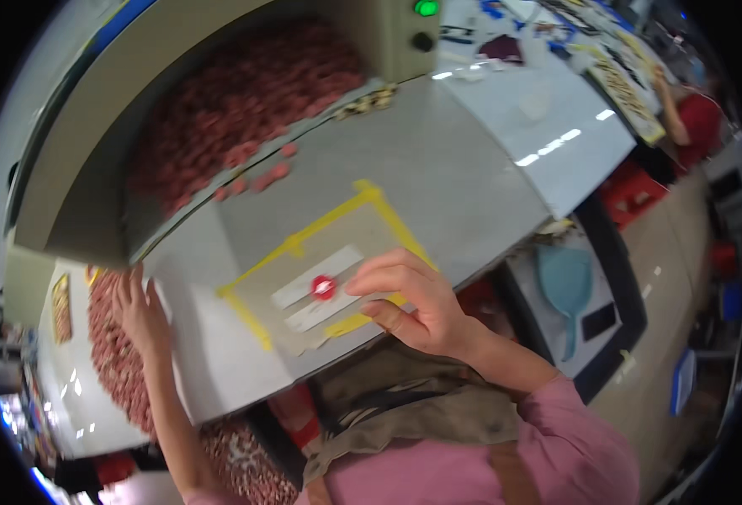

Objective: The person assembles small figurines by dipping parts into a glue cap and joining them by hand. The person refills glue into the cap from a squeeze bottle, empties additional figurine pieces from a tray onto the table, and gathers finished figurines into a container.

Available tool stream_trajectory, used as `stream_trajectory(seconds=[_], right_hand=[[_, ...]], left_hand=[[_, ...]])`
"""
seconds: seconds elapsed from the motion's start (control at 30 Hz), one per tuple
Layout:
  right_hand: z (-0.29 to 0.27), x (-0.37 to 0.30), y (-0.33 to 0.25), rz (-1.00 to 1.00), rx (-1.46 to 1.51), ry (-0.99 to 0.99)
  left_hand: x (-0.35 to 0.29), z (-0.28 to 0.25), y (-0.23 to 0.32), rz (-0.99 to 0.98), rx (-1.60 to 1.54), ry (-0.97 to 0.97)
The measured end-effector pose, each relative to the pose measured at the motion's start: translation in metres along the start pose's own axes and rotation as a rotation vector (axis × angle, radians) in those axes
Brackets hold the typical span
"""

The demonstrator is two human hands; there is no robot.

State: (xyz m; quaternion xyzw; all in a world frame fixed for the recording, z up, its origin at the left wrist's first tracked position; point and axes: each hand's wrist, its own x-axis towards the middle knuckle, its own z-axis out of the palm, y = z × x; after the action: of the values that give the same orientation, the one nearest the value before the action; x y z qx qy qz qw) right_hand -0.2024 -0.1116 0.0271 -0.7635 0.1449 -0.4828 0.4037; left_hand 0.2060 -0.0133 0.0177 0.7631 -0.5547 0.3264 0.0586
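A small round red piece (324,287) with a shiny pale mark on top lies on a beige sheet (350,225) edged with yellow tape. It sits between two white strips (318,275). My right hand (417,303) hovers just right of the piece, thumb and fingers apart, and I see nothing between them. To the left, my left hand (142,316) lies with fingers spread at the edge of a heap of small pinkish-red pieces (119,362). Its fingertips reach toward the foot of a cream machine housing, and what lies under the palm is hidden.
The cream housing (102,109) arches over a large heap of reddish pieces (253,93); a few pink discs (270,177) lie in front of it. Beyond the right table edge are a light-blue dustpan (566,278) and a red crate (632,194). A co-worker's arm (672,109) shows far right.
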Motion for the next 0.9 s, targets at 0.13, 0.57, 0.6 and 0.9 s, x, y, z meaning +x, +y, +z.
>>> stream_trajectory(seconds=[0.13,0.57,0.6,0.9], right_hand=[[-0.065,-0.023,-0.001,0.094,-0.223,0.386],[-0.24,0.038,0.099,0.35,-1.025,0.727],[-0.246,0.039,0.106,0.355,-1.032,0.722],[-0.239,0.028,0.093,0.686,-0.982,0.363]], left_hand=[[0.034,-0.036,0.089,0.046,-0.306,0.021],[0.06,-0.013,0.146,0.15,-0.845,0.068],[0.06,-0.013,0.147,0.145,-0.856,0.073],[0.051,0.003,0.151,0.19,-0.897,0.101]])
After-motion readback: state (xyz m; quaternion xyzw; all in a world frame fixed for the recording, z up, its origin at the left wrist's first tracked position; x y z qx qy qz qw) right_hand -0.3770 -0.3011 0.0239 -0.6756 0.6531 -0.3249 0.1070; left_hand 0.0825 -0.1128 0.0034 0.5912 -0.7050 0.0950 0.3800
